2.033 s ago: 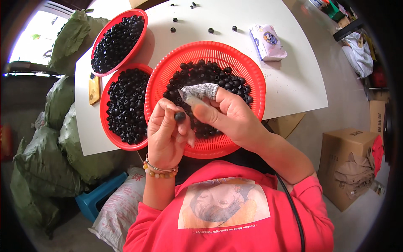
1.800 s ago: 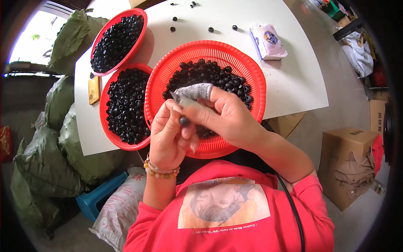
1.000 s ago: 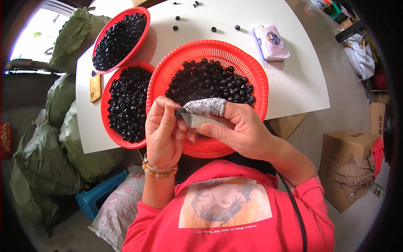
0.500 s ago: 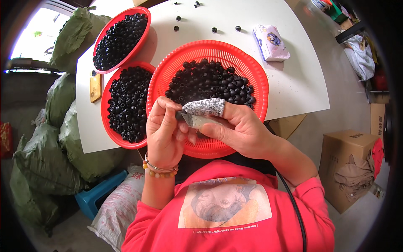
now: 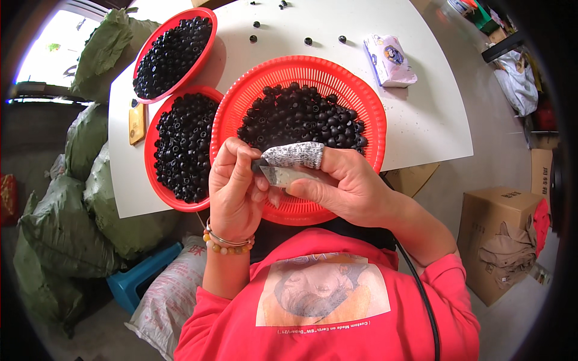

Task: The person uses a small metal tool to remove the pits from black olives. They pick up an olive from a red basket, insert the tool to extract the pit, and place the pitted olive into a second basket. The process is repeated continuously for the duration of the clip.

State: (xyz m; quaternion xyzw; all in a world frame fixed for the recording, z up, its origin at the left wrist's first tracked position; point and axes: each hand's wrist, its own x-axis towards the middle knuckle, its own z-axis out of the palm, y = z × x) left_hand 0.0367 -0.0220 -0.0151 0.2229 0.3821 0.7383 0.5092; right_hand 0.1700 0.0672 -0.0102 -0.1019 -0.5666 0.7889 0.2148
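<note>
Both hands meet over the near part of a red slotted plastic basket [image 5: 374, 114] holding many small round black parts [image 5: 301, 117]. My left hand [image 5: 230, 183] pinches one small black part [image 5: 259, 165] between thumb and fingertips; fingers hide most of it. My right hand [image 5: 355, 183] is closed on a flat, blade-like knife [image 5: 288, 175], its thumb pressed along the near side. The blade's end lies against or very close to the pinched part. A grey knitted finger cover [image 5: 295, 154] sleeves the right index finger, which reaches over the blade toward my left fingertips.
Two red basins, an upper one [image 5: 212, 45] and a lower one [image 5: 149, 159], hold more black parts at left. A yellow box-like object [image 5: 137, 124], a tissue pack [image 5: 390, 61] and several loose parts lie on the white table [image 5: 430, 120]. Green sacks [image 5: 66, 222] and a carton [image 5: 490, 240] flank it.
Very little differs. Both hands hold the same grips in nearly the same place, with only a slight shift of the blade and fingers against the black part.
</note>
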